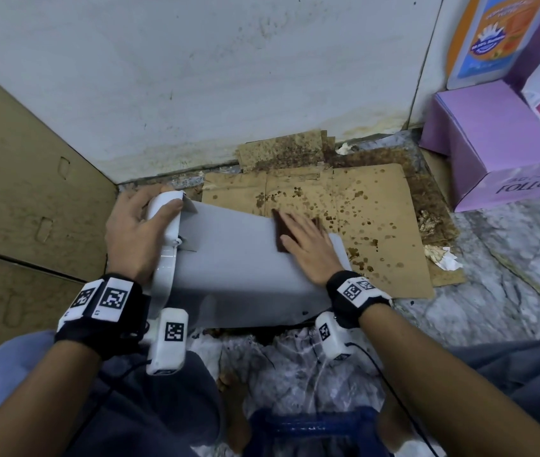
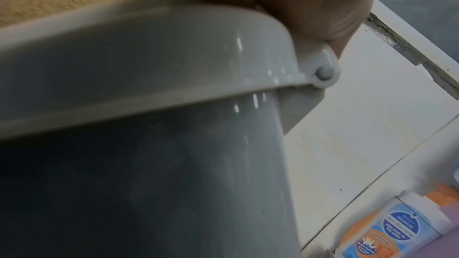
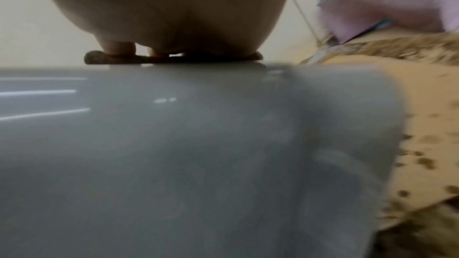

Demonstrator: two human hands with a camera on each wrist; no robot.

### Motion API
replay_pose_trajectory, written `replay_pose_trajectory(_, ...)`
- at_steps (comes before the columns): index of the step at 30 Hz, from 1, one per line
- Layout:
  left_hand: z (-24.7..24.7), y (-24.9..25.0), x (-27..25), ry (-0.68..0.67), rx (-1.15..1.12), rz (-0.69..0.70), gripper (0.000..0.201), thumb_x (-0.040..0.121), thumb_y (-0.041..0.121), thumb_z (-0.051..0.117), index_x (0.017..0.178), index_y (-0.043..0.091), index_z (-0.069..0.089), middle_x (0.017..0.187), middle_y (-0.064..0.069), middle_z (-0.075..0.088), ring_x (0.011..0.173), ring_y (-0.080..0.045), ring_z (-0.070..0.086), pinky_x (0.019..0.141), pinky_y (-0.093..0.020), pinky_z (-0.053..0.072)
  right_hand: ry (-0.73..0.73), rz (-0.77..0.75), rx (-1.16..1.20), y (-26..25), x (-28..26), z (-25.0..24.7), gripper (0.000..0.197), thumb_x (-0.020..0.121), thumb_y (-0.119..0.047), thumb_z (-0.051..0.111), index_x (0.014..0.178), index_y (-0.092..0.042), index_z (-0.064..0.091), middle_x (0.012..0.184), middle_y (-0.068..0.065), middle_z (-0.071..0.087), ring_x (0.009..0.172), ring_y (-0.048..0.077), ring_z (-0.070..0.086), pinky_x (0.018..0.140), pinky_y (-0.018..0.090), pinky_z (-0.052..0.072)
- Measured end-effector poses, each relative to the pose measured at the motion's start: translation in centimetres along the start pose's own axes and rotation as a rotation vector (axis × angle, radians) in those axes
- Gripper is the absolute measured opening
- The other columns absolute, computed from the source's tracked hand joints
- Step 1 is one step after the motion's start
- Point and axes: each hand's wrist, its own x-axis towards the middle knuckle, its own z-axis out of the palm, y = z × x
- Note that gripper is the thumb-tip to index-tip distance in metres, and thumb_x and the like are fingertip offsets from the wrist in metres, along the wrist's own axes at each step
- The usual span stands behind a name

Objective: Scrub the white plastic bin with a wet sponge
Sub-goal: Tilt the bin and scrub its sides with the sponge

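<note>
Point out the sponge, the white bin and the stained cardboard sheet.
sponge (image 1: 281, 230): head view, dark left edge beside the fingers.
white bin (image 1: 235, 258): head view, bare upper side wall.
stained cardboard sheet (image 1: 380, 225): head view, spotted middle area.

The left hand (image 1: 136, 225) curled its fingers over the bin's (image 1: 242, 258) rim. The right hand (image 1: 308, 249) lay flat, fingers straight, pressing the sponge (image 1: 280, 230) onto the bin's upturned side.
</note>
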Motion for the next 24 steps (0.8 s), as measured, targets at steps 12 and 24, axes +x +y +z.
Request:
replay_pose_trajectory(12,-0.1,0.0,0.2,-0.023,0.044,0.011,0.038,0.072,0.055,0.059,0.105,0.036,0.067,0.107,0.001,0.054,0.108,-0.019,0.057,0.099,-0.034,0.042,-0.001,-0.017,0.031,-2.1,0.2,0.5,0.064,0.093,-0.049,0.019,0.153,-0.030,0.013,0.162,-0.003,0.012,0.149,0.014,0.006,0.119,0.047,-0.002)
replay_pose_trajectory(24,-0.2,-0.6,-0.3,-0.035,-0.003,0.038,0.032,0.078,0.042,0.066,0.106,0.028,0.067,0.097,0.011,0.054,0.105,-0.015,0.055,0.096,-0.028,0.042,-0.032,0.235,0.023,3.3,-0.8,-0.5,0.051,0.104,-0.044,0.024,0.153,-0.034,0.015,0.162,-0.004,0.007,0.149,0.017,0.008,0.117,0.049,-0.001)
